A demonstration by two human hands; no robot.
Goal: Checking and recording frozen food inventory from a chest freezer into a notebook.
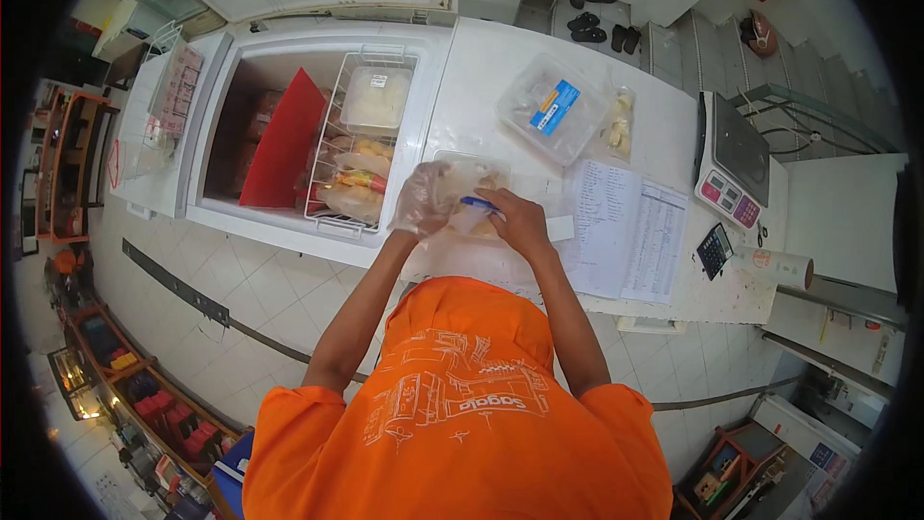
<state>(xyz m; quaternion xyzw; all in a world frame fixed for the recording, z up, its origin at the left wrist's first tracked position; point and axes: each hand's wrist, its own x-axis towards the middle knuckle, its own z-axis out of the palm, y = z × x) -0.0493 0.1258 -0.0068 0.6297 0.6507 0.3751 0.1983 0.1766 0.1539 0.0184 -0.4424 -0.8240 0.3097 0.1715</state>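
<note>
My left hand (422, 206) is covered in clear plastic that looks like a disposable glove. It is at the left side of a clear plastic container (473, 159) on the white work surface, and its fingers are partly hidden. In my right hand (521, 220) there is a blue pen (478, 202), pointing left over the container. Pale food pieces (491, 179) show inside it, blurred by the plastic. Just right of my right wrist lies a small white paper slip (560, 228).
An open chest freezer (429, 79) holds a wire basket (361, 50) of bagged food and a red panel (285, 148). To the right are a lidded tub (520, 97), a bag of pale pieces (621, 126), written sheets (603, 231), a scale (740, 152), a calculator (715, 251) and a roll (776, 267).
</note>
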